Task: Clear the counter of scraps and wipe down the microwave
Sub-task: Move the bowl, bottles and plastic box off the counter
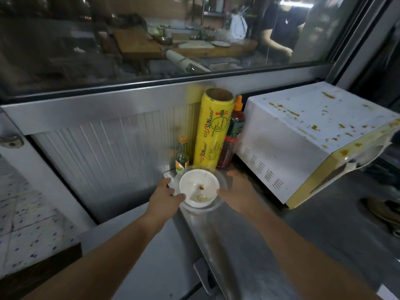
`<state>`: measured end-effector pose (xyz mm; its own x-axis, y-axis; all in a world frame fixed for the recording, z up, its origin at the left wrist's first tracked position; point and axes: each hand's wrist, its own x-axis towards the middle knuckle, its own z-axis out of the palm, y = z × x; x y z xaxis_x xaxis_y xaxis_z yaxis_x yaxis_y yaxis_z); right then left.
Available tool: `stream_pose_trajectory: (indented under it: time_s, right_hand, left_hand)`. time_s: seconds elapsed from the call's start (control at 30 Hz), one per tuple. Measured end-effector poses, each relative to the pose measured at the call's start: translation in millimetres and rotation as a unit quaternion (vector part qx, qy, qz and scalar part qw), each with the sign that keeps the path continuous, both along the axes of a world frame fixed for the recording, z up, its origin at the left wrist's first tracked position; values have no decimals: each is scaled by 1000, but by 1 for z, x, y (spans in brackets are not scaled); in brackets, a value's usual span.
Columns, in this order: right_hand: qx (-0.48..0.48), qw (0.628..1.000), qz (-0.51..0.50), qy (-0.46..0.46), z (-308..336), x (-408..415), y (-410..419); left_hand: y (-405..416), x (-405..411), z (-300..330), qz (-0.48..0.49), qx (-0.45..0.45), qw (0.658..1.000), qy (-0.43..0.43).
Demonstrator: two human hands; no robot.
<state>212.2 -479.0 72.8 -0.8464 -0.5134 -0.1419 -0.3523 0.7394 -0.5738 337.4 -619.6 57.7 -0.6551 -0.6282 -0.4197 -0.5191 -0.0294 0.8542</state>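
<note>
A small white bowl (190, 185) with brown sauce and a pale food scrap sits inside a clear glass bowl (220, 199) at the steel counter's far left corner. My left hand (165, 197) grips the left rim, thumb over the edge. My right hand (237, 191) holds the right rim. To the right stands a white microwave (303, 135), its top and front edge spattered with yellow-brown stains.
Behind the bowls stand a yellow cling-wrap roll (213, 131), a red sauce bottle (232, 135) and a small green-glass bottle (182, 155). The steel counter (249, 245) runs toward me. A window above shows a person at a wooden table.
</note>
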Motion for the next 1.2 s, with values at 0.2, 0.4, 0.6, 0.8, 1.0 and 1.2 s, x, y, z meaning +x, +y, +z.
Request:
stream_pose_trajectory:
  time_s: [0.2,0.4,0.6,0.8,1.0,1.2]
  right_hand:
    - [-21,999,-26,7,24,31,44]
    - [-61,991,-116,-29,46,83,104]
    - [-27,986,-164,16,73,150,173]
    - [-12,968,-246,36,87,208,236]
    - [-32,951,-307,32,90,237,296]
    - [-58,940,-336,16,92,239,357]
  left_hand:
    - [27,11,36,-50,-17,998,23]
    - [67,32,56,-119,-28,991,62]
    - [125,73,66,-199,-35,975,87]
    - [182,95,71,-277,-25,958,73]
    - [239,100,76,-334,-44,938,85]
    - [300,88,81,-370,-33,924,94]
